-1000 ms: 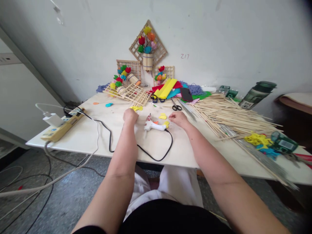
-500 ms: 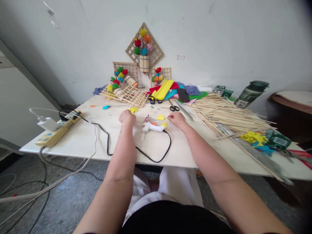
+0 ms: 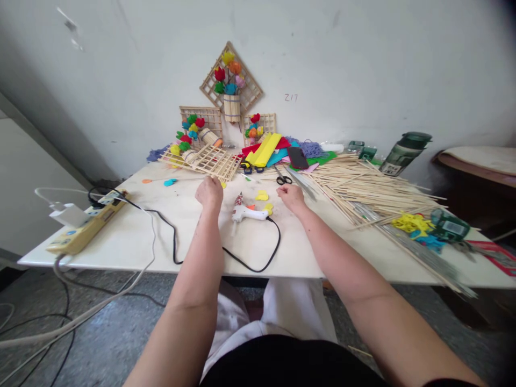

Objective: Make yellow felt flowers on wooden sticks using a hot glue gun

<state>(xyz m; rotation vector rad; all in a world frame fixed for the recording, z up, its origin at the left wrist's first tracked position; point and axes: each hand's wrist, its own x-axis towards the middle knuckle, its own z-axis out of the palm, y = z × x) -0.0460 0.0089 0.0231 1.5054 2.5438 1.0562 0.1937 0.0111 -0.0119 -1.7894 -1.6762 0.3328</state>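
Note:
My left hand (image 3: 208, 193) is closed above the table, left of a white hot glue gun (image 3: 250, 214). A bit of yellow paper (image 3: 223, 184) peeks out beside its fingers; whether it is held or lies behind them I cannot tell. To the right of the glue gun, my right hand (image 3: 292, 198) is closed with the fingertips pinched, and what is between them is too small to make out. Two yellow paper petals (image 3: 262, 195) lie between the hands. An orange scrap (image 3: 251, 207) shows behind the glue gun, which rests on its side.
Behind the hands are black scissors (image 3: 284, 180), a bamboo lattice (image 3: 217, 161), yellow crepe paper (image 3: 264, 150) and a phone (image 3: 297, 158). Many thin sticks (image 3: 363, 185) and a green bottle (image 3: 405, 153) fill the right. At left, a power strip (image 3: 91, 220) trails cords.
The view has shifted slightly, moving the scene a little to the left. Less yellow paper shows beside my left hand. My right hand stays pinched in nearly the same place.

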